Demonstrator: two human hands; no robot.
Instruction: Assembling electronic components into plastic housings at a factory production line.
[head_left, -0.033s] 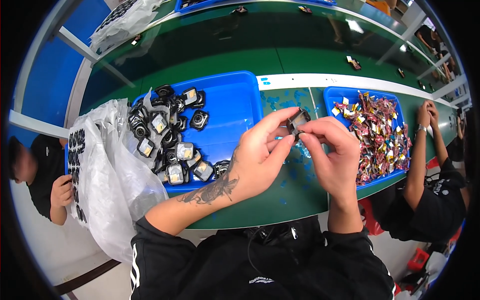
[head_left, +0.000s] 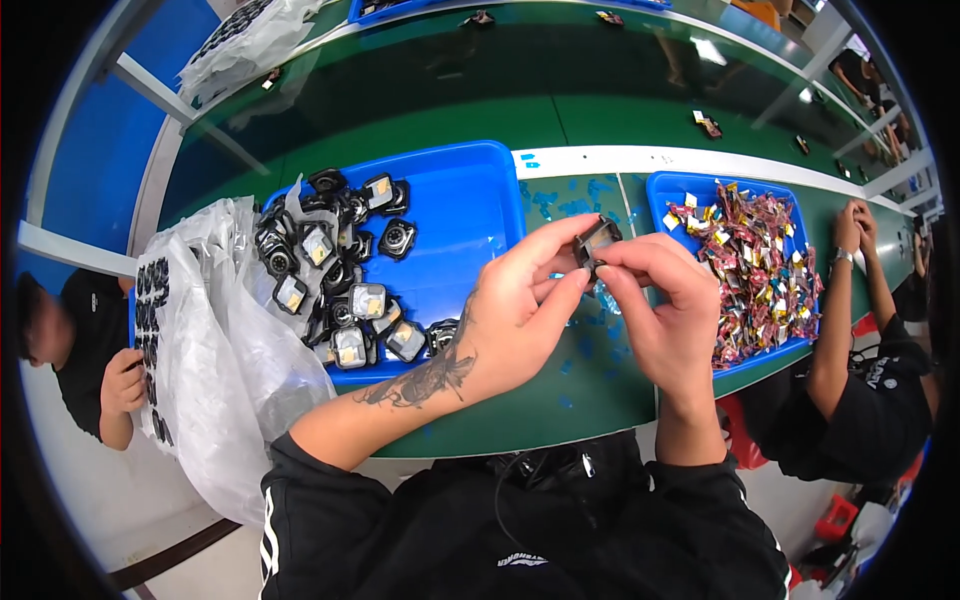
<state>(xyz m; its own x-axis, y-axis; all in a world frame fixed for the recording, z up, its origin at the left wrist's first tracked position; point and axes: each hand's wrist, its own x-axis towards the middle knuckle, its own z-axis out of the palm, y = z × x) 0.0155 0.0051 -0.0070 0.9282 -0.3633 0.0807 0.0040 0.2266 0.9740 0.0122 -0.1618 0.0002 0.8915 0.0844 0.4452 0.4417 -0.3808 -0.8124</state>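
Note:
Over the green table, in the middle of the head view, I hold a small black square housing (head_left: 598, 240) with a greyish window face. My left hand (head_left: 525, 305) grips it between thumb and fingers from the left. The thumb and index finger of my right hand (head_left: 668, 305) pinch its lower right edge. Just beneath these fingertips shows a pale, see-through bluish bit (head_left: 607, 299); whether it is held or attached I cannot tell. Left of my hands, a blue tray (head_left: 450, 215) carries several similar black housings (head_left: 368, 301), some face up, some with round rings showing.
Small blue film scraps (head_left: 590, 345) litter the green table (head_left: 510, 415). On the right stands a blue bin (head_left: 662, 190) heaped with small red, yellow and white parts (head_left: 755, 270). Crumpled clear plastic (head_left: 205, 350) hangs at the left. Co-workers' hands (head_left: 123, 382) appear at both sides.
Both hands stay in place on the housing. The pale see-through bit below my right fingertips stands out more clearly now.

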